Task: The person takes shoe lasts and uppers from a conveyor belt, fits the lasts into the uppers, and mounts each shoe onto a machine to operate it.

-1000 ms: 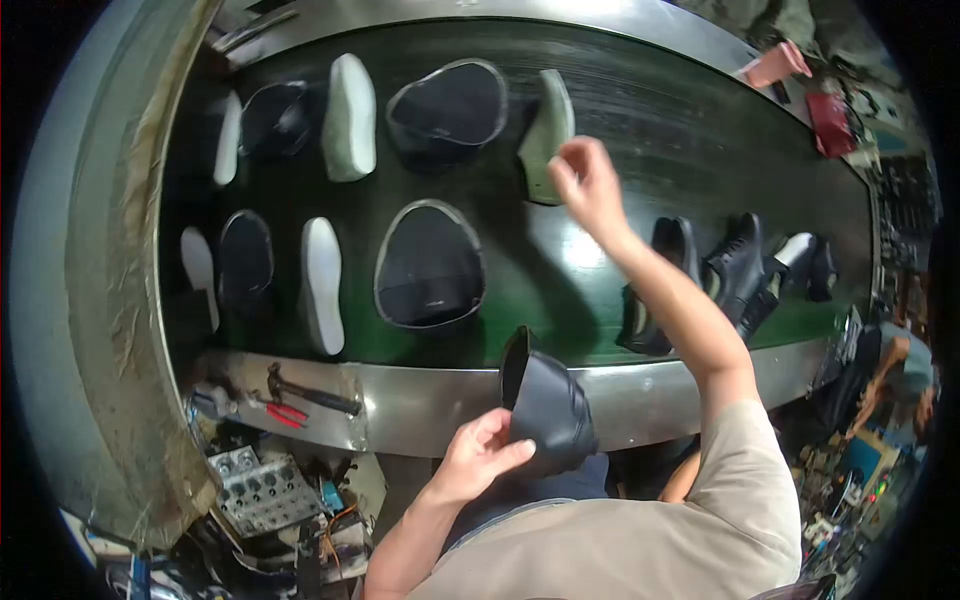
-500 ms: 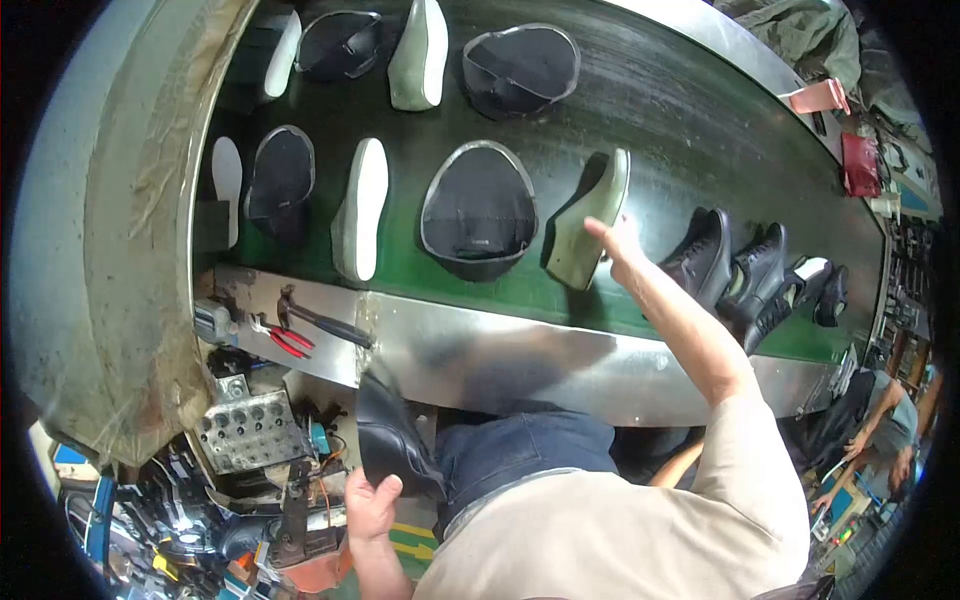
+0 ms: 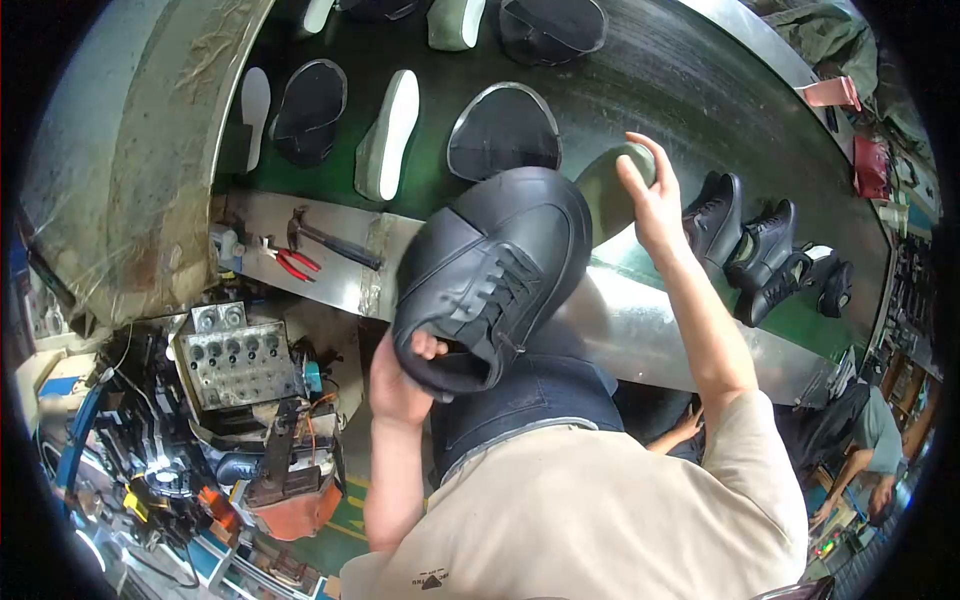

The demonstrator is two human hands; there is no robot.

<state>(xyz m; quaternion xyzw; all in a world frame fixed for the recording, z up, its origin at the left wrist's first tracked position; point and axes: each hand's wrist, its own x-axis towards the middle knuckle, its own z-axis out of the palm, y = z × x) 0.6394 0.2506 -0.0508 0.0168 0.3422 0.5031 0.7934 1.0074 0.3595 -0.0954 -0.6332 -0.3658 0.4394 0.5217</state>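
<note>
My left hand (image 3: 400, 385) grips a black laced shoe upper (image 3: 500, 270) at its opening, with fingertips showing inside the collar. The upper is lifted above the metal edge, its wide toe end pointing up and right. Behind it, a green shoe last (image 3: 610, 190) is partly hidden. My right hand (image 3: 655, 195) is at the right side of that last, thumb and fingers spread around its upper end. Whether the hand bears the last's weight cannot be made out. Left of the upper, a pale-soled last (image 3: 390, 140) and a black upper (image 3: 505, 133) lie on the green belt.
More lasts and uppers lie along the belt's far left. Several black shoes (image 3: 765, 245) stand at the right. A hammer (image 3: 335, 240) and red-handled pliers (image 3: 290, 260) rest on the metal ledge (image 3: 650, 320). A machine panel (image 3: 240, 365) is below left. Another person (image 3: 875, 440) is at the far right.
My left hand has raised the black upper from the lower left to the middle. My right hand has stayed by the green last, which now appears higher. The belt's contents have shifted up in view.
</note>
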